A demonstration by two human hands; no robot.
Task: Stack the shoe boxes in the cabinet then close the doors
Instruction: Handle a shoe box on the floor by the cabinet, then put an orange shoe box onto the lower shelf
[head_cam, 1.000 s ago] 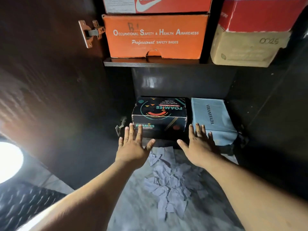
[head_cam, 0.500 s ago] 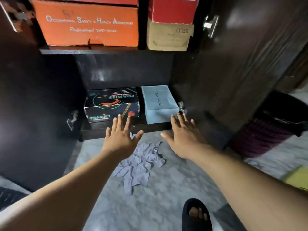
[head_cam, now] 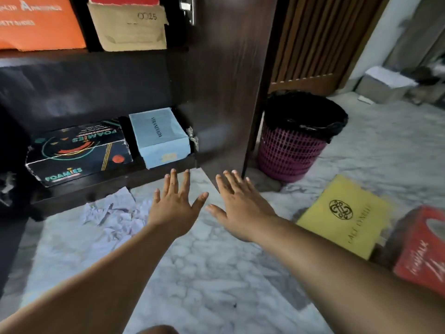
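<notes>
On the cabinet's bottom shelf (head_cam: 115,186), a black cardboard box printed "FOAMIES" (head_cam: 79,153) lies long side along the front edge, beside a pale blue box lettered "VERANZVADA" (head_cam: 160,137) running front to back. Above, an orange "SAFETY SHOES" box (head_cam: 39,22), cut off at the frame, and a tan box marked "0025" (head_cam: 132,28). The left hand (head_cam: 177,206) and right hand (head_cam: 240,208) hover spread and empty over the marble floor; a yellow box (head_cam: 346,215) and blurred red box (head_cam: 423,251) lie there.

Left hand (head_cam: 174,206) and right hand (head_cam: 237,204) outstretched side by side, palms down, fingers spread, empty

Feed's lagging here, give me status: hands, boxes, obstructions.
Left hand and right hand open, empty. Yellow box and red box on the floor. Right door open; crumpled paper before the cabinet.
</notes>
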